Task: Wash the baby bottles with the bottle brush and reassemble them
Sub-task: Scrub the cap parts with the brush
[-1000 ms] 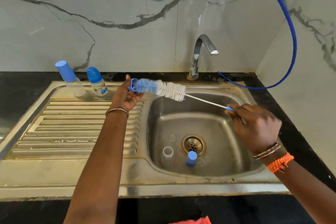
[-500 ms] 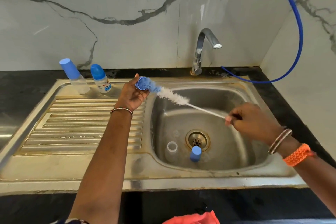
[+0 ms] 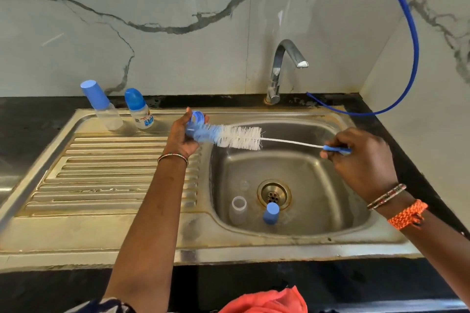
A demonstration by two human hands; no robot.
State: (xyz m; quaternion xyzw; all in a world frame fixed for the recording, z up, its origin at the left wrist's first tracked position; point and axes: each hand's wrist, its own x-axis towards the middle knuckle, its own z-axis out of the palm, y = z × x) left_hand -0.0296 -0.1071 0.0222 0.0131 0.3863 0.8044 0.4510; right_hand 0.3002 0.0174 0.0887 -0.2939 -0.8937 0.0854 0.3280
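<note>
Left hand (image 3: 181, 134): fingers curled around a blue ring (image 3: 196, 119), left of the basin (image 3: 318, 185).
Right hand (image 3: 363, 162): pinches the bottle brush (image 3: 239, 137) handle.
Brush tip: seemingly touching the ring.

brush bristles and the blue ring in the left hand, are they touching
Touching. The head view shows the bottle brush with its blue tip bristles pressed against the blue ring held in the left hand; the right hand grips the handle.
</note>
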